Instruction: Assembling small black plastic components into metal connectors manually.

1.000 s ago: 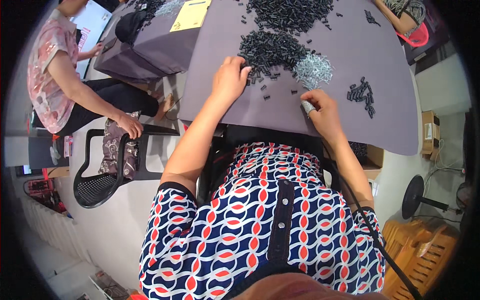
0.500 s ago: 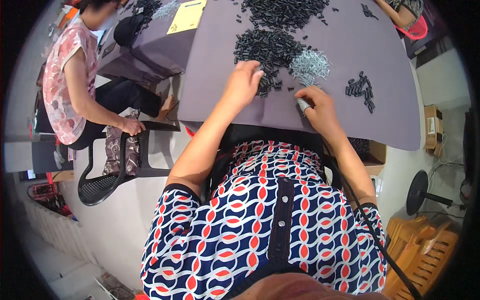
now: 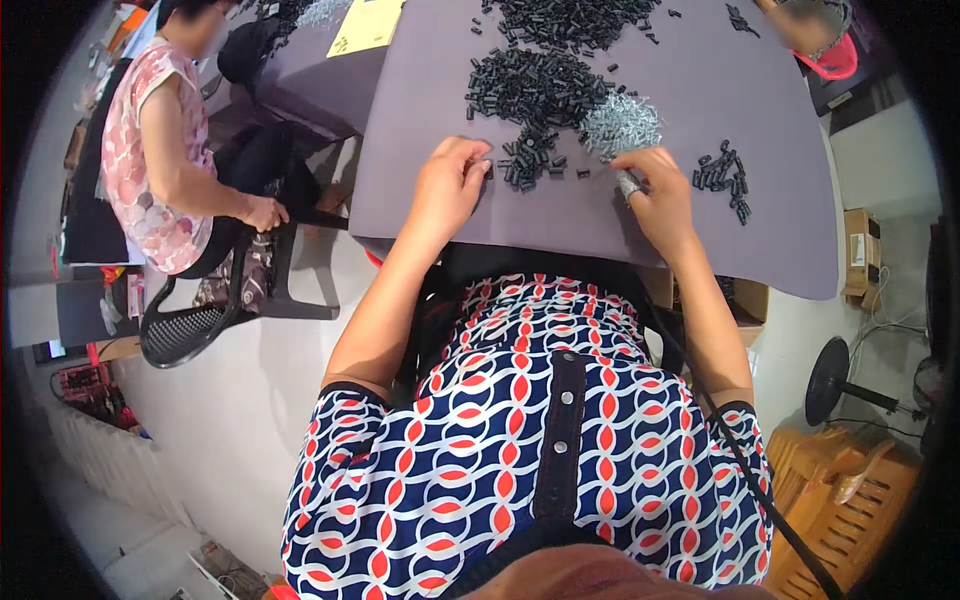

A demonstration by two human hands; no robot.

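My left hand (image 3: 450,188) is just left of a small cluster of black cylindrical pieces (image 3: 528,162), its thumb and fingers pinched on a small black piece (image 3: 489,170). My right hand (image 3: 660,195) sits at the near edge of a heap of silver screws (image 3: 622,125), fingers closed together. What its fingertips hold, if anything, is too small to make out. Grey wrapping (image 3: 628,184) covers one of its fingers. Behind both hands spreads a larger heap of black pieces (image 3: 535,88), touching the screws. A separate group of black pieces (image 3: 722,178) lies to the right of my right hand.
A grey cloth covers the table (image 3: 420,110). More black pieces (image 3: 580,18) lie farther back. At left, another person (image 3: 160,150) sits by a black chair (image 3: 240,300). A yellow sheet (image 3: 366,25) lies on the neighbouring table. An orange slatted chair (image 3: 850,510) stands at lower right.
My left hand has drawn back from the black heap, leftward and toward me, with a black piece in its fingers. My right hand has shifted right and nearer the screws. The person at left has moved slightly.
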